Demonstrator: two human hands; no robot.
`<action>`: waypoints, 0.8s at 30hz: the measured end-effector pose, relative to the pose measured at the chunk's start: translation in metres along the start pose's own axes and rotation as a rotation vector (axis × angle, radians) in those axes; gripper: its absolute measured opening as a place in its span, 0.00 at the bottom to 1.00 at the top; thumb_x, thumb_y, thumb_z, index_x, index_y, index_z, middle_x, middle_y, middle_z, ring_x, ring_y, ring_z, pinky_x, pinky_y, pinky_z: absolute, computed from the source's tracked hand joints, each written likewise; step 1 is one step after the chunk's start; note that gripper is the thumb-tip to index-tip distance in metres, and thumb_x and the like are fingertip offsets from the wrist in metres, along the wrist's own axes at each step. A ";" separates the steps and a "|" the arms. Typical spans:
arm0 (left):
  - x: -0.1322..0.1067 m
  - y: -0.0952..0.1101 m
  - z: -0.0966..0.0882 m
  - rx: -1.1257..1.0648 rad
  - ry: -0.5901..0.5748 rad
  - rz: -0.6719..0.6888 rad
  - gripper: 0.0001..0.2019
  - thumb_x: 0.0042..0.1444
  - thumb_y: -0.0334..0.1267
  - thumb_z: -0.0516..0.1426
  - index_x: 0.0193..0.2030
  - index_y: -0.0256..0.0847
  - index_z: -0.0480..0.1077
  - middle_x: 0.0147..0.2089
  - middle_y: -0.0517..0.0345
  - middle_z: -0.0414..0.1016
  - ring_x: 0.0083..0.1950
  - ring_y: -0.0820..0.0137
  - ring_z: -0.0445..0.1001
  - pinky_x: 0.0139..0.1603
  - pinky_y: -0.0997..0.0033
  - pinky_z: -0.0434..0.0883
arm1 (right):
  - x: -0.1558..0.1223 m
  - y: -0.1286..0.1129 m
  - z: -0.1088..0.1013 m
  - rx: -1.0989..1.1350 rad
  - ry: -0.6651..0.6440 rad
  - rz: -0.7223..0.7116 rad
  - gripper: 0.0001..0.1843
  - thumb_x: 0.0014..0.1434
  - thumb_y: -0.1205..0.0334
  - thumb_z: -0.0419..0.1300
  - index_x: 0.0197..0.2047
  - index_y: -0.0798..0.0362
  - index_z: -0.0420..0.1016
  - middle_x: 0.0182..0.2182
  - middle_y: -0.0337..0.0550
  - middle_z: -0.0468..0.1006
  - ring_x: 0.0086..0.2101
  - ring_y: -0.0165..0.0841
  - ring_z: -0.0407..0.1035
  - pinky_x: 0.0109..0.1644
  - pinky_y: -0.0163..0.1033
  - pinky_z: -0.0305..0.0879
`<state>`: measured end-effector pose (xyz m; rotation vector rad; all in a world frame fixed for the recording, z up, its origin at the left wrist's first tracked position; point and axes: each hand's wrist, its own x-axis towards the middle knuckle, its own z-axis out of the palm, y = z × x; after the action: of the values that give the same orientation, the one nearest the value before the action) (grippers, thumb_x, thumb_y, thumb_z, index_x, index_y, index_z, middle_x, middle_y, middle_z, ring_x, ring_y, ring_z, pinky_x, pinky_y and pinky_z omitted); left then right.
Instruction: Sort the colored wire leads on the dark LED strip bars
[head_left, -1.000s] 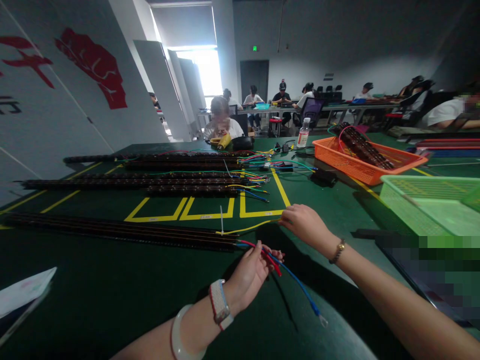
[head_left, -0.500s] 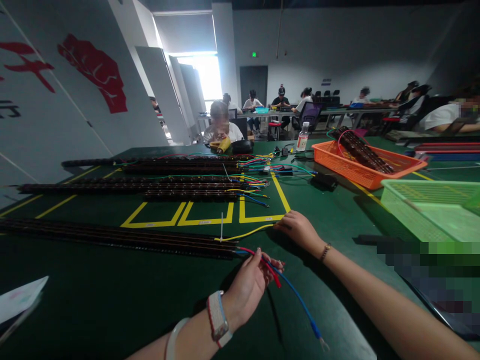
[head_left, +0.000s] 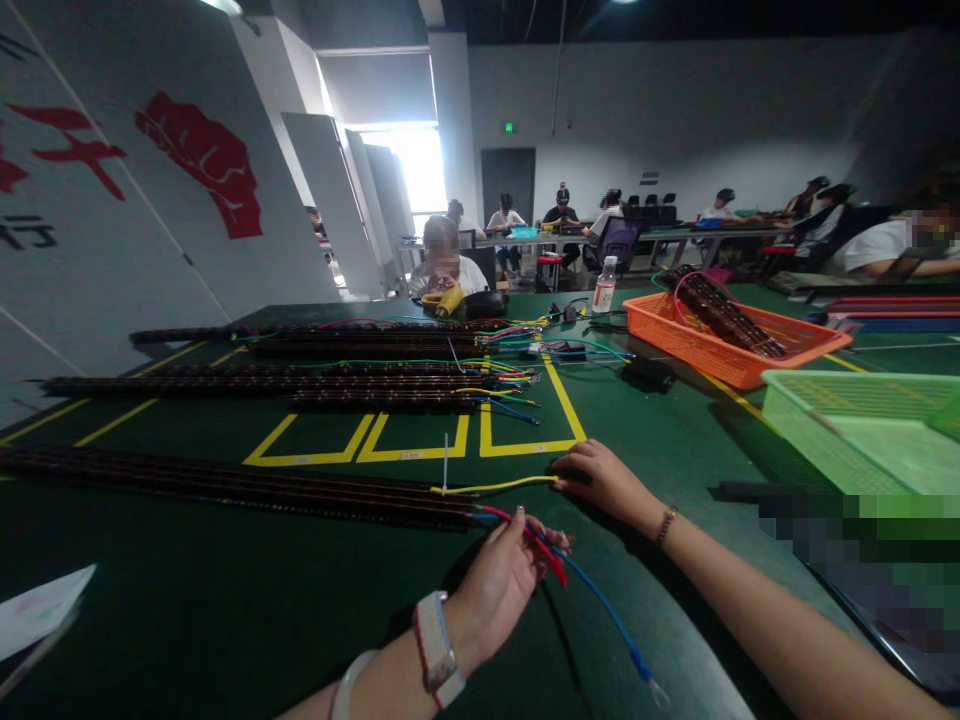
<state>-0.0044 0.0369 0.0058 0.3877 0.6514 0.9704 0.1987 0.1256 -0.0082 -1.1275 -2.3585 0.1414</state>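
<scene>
A long black strip (head_left: 225, 487) lies across the green table (head_left: 225, 620) in front of me, with red, blue and yellow wires coming out of its right end. My left hand (head_left: 504, 575) pinches the red wire (head_left: 546, 552) and the blue wire (head_left: 600, 610) close to the strip's end. The blue wire trails right to a metal terminal. My right hand (head_left: 602, 480) rests on the table with its fingers closed on the tip of the yellow wire (head_left: 495, 487), pulled out straight. A white cable tie (head_left: 445, 460) stands up from the strip.
More black strips (head_left: 300, 380) with coloured wires lie further back, beyond yellow floor-tape boxes (head_left: 420, 440). An orange basket (head_left: 727, 335) and a light green basket (head_left: 862, 420) stand at the right. A water bottle (head_left: 604, 285) and seated people are at the far end. White paper (head_left: 37, 610) lies at the left.
My right hand has drawn the yellow wire's end lower and nearer, so the wire lies straighter. My left hand keeps its pinch on the red and blue wires. The camera tilted up slightly.
</scene>
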 end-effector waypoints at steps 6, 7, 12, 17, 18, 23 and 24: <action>0.000 0.002 0.001 0.009 0.017 -0.025 0.11 0.60 0.42 0.52 0.34 0.35 0.66 0.35 0.46 0.76 0.41 0.64 0.75 0.48 0.64 0.67 | -0.022 -0.018 -0.011 0.077 0.000 0.055 0.19 0.59 0.49 0.56 0.49 0.51 0.70 0.40 0.47 0.74 0.41 0.37 0.67 0.46 0.44 0.64; 0.000 0.002 0.002 0.015 0.026 -0.028 0.11 0.60 0.42 0.51 0.34 0.35 0.66 0.35 0.46 0.76 0.41 0.64 0.75 0.48 0.64 0.67 | -0.028 -0.022 -0.015 0.103 0.013 0.062 0.18 0.61 0.49 0.54 0.49 0.51 0.69 0.40 0.48 0.73 0.41 0.37 0.67 0.46 0.43 0.64; -0.001 0.003 0.003 0.012 0.048 -0.039 0.11 0.60 0.42 0.52 0.34 0.35 0.66 0.36 0.47 0.75 0.39 0.65 0.74 0.45 0.64 0.67 | -0.047 -0.053 -0.029 0.164 0.143 -0.187 0.22 0.62 0.44 0.47 0.44 0.54 0.68 0.34 0.47 0.73 0.35 0.35 0.66 0.40 0.43 0.62; -0.001 0.003 0.004 -0.018 0.068 -0.068 0.12 0.58 0.44 0.54 0.34 0.35 0.67 0.33 0.51 0.74 0.35 0.69 0.73 0.41 0.69 0.67 | -0.044 -0.081 -0.026 0.021 0.079 -0.469 0.26 0.56 0.39 0.53 0.41 0.54 0.69 0.29 0.44 0.73 0.31 0.33 0.65 0.39 0.42 0.60; -0.001 0.003 0.004 -0.024 0.072 -0.073 0.12 0.57 0.44 0.55 0.34 0.35 0.67 0.33 0.52 0.74 0.35 0.70 0.73 0.41 0.70 0.67 | -0.043 -0.084 -0.025 -0.008 0.061 -0.466 0.24 0.56 0.40 0.54 0.41 0.54 0.69 0.29 0.43 0.74 0.31 0.33 0.65 0.39 0.42 0.60; 0.001 0.000 0.000 -0.051 0.069 -0.056 0.11 0.58 0.42 0.54 0.33 0.35 0.67 0.30 0.56 0.72 0.31 0.74 0.70 0.37 0.73 0.66 | -0.042 -0.082 -0.019 -0.175 0.001 -0.428 0.15 0.59 0.52 0.55 0.43 0.53 0.69 0.32 0.43 0.75 0.31 0.32 0.66 0.38 0.41 0.61; 0.002 0.000 -0.001 -0.046 0.061 -0.056 0.12 0.58 0.43 0.54 0.33 0.35 0.67 0.30 0.56 0.71 0.30 0.74 0.69 0.36 0.73 0.66 | -0.042 -0.081 -0.019 -0.211 0.003 -0.439 0.12 0.60 0.55 0.55 0.43 0.53 0.69 0.32 0.43 0.75 0.31 0.31 0.66 0.38 0.40 0.61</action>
<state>-0.0040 0.0385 0.0040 0.2982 0.6905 0.9453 0.1731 0.0391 0.0161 -0.6687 -2.5990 -0.2691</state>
